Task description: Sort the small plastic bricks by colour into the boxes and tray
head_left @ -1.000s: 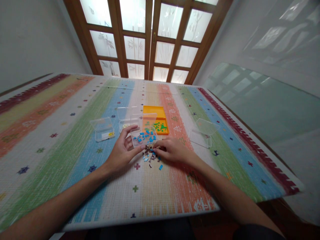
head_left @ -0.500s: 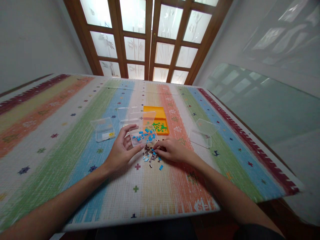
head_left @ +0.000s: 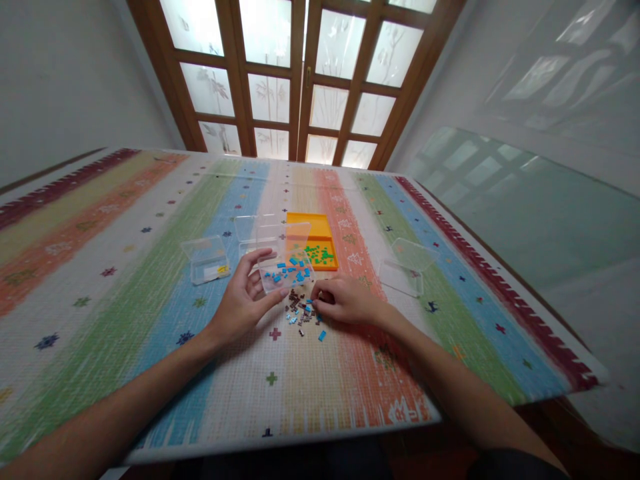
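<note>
My left hand (head_left: 246, 290) grips a clear plastic box (head_left: 267, 281) by its side, thumb at the near edge and fingers round the far corner. Several small blue toy bricks (head_left: 292, 271) lie inside it, and its clear lid stands raised behind. On the cloth just in front is a loose pile of tiny brown bricks (head_left: 295, 298) mixed with blue ones. My right hand (head_left: 347, 300) is at the pile's right side, thumb and forefinger pinched together at a small blue brick (head_left: 309, 301). A larger blue brick (head_left: 322, 335) lies apart, nearer me.
Behind the held box stands an open orange case (head_left: 336, 261) with green bricks (head_left: 320, 254). To the left, an open clear box (head_left: 200, 275) holds a few yellow pieces (head_left: 223, 270). Another open clear box (head_left: 400, 283) stands at the right. A striped cloth (head_left: 240, 400) covers the table.
My right hand has shifted slightly right, its fingertips drawing back from the middle of the pile to its right side. My left hand and the box have stayed in place.
</note>
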Demonstrator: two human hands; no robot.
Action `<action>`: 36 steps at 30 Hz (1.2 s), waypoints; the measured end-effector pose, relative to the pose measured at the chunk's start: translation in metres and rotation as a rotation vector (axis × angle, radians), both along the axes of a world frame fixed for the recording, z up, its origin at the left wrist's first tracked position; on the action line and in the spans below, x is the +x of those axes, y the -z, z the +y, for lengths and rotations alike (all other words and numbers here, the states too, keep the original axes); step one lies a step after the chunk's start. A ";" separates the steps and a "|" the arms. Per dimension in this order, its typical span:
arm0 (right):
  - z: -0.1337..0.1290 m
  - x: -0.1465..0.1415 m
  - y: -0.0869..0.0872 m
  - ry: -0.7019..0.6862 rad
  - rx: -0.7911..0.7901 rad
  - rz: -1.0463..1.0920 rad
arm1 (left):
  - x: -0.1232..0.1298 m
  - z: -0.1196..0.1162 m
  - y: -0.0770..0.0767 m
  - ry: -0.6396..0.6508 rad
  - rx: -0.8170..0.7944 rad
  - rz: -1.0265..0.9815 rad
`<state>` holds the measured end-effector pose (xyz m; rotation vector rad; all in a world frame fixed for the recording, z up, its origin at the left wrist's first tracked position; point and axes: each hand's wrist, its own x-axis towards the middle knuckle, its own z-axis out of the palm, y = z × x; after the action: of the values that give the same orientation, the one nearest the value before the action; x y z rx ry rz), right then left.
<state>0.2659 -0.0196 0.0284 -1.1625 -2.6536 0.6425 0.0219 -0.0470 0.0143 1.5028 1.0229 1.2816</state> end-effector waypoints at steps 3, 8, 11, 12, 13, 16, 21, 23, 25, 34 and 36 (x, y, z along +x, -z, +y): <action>-0.002 -0.002 -0.001 0.000 -0.013 -0.015 | 0.000 0.000 -0.001 0.003 0.002 0.011; -0.006 -0.007 -0.003 0.007 -0.021 -0.005 | 0.001 -0.001 -0.003 -0.006 -0.010 -0.010; -0.007 -0.009 -0.003 0.021 -0.025 0.006 | 0.001 -0.001 -0.003 -0.003 -0.003 -0.023; -0.007 -0.009 -0.002 0.025 -0.026 0.005 | 0.001 -0.001 -0.002 -0.002 0.000 -0.028; -0.007 -0.009 -0.002 0.026 -0.025 0.003 | 0.001 0.000 -0.001 0.000 0.000 -0.031; -0.005 -0.008 -0.002 0.016 -0.018 0.007 | 0.001 0.000 0.000 0.004 -0.004 -0.031; -0.006 -0.009 -0.002 0.011 -0.010 0.014 | 0.001 -0.001 -0.001 0.020 -0.008 -0.043; -0.007 -0.009 -0.002 0.000 -0.003 0.002 | 0.001 -0.001 -0.002 0.026 -0.011 -0.046; -0.007 -0.009 -0.001 -0.003 0.003 -0.005 | 0.001 -0.001 -0.002 0.025 -0.015 -0.047; -0.002 -0.003 -0.003 0.004 0.017 -0.018 | 0.001 0.000 -0.002 0.024 -0.019 -0.042; -0.002 -0.002 -0.003 0.005 0.018 -0.025 | 0.001 0.000 -0.002 0.024 -0.026 -0.056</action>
<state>0.2639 -0.0217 0.0318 -1.1797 -2.6711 0.6062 0.0232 -0.0475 0.0158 1.4471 0.9788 1.2813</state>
